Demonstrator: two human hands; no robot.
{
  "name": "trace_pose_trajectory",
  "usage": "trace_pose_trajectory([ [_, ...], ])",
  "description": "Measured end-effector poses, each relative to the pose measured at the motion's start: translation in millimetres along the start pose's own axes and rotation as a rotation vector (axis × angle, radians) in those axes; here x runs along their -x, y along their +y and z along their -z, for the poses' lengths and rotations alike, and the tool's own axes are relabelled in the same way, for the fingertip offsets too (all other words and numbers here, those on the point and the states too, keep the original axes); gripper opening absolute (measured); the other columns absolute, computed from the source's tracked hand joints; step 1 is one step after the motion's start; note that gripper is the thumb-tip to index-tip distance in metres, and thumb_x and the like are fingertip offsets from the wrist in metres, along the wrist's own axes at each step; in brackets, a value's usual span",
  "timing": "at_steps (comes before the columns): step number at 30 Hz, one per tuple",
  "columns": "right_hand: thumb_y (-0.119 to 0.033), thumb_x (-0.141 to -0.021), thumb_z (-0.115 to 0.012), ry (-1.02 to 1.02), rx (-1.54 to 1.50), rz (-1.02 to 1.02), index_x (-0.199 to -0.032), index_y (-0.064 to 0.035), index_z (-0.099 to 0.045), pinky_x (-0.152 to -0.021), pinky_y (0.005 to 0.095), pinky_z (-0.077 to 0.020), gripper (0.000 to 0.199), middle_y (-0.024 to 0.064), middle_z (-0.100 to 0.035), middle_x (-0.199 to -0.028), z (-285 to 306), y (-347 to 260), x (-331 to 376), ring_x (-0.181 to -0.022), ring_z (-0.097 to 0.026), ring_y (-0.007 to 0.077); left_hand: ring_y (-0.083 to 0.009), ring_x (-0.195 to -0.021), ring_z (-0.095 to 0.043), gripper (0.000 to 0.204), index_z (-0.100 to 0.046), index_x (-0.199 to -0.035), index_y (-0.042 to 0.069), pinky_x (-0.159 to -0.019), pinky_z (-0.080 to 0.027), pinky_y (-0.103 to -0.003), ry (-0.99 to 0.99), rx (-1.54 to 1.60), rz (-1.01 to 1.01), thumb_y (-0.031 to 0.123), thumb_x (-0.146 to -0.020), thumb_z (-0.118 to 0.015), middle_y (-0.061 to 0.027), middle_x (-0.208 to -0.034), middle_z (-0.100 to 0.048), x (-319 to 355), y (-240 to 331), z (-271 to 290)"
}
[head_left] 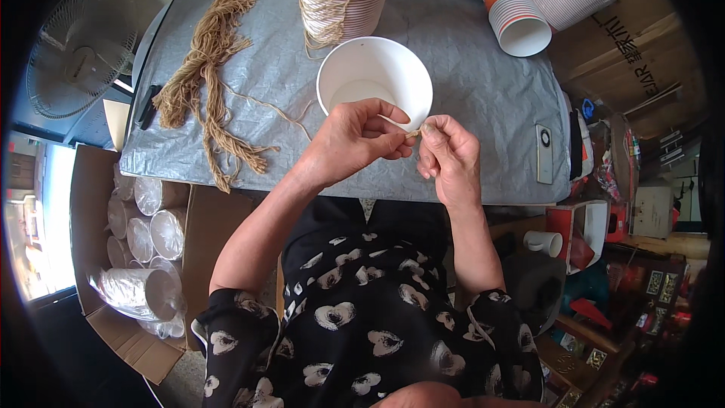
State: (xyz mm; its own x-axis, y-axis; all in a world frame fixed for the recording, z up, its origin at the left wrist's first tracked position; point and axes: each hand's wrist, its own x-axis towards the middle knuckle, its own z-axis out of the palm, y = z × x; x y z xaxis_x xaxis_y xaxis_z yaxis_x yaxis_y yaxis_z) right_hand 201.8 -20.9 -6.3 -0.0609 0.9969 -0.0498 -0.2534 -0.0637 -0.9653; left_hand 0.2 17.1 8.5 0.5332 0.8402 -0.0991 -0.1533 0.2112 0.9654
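two hands (356, 140) (451, 149) pinch coarse tan twine (411, 134) by a round white cup (377, 64)

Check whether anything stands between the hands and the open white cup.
Nothing visible does: the left hand and right hand, pinching twine, are at the near rim of the white cup. The cup stack stands beyond it, and the twine bundle lies off to the left.

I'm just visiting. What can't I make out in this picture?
All in the head view:
- Twine: mostly covered by the fingers of the left hand and right hand; any knot is too small to tell.
- White tub: near rim partly hidden behind the left hand.
- Tall tub stack: top cut off by the upper edge.
- Carton: bottom hidden by plastic-wrapped stacks.
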Motion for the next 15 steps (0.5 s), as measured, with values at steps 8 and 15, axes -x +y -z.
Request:
trace_pose_trajectory([
  [8, -0.017, -0.104, -0.062, 0.037, 0.087, 0.081, -0.098, -0.0013, -0.062, -0.047, 0.0208, -0.0373, 0.016, -0.0009, -0.054, -0.064, -1.6, -5.1, -0.1, -0.052, -0.045, 0.0039, -0.0210, -0.093, -0.075, 0.021, -0.060, -0.116, -0.011, -0.084, -0.063, -0.032, 0.018, -0.007, 0.003, -0.005, -0.096, -0.060, -0.0178, -0.099, -0.075, -0.2, 4.1, -3.5],
  [15, -0.015, -0.104, -0.062, 0.057, 0.182, 0.177, -0.098, -0.0005, -0.062, -0.047, 0.0200, -0.0369, 0.015, -0.0018, -0.056, -0.066, -0.3, -8.3, 1.7, -0.053, -0.046, 0.0032, -0.0179, -0.093, -0.074, 0.021, -0.063, -0.114, -0.010, -0.082, -0.062, -0.029, 0.019, -0.025, -0.040, 0.001, -0.097, -0.066, -0.0135, -0.099, -0.074, 0.4, -0.9, -4.3],
])
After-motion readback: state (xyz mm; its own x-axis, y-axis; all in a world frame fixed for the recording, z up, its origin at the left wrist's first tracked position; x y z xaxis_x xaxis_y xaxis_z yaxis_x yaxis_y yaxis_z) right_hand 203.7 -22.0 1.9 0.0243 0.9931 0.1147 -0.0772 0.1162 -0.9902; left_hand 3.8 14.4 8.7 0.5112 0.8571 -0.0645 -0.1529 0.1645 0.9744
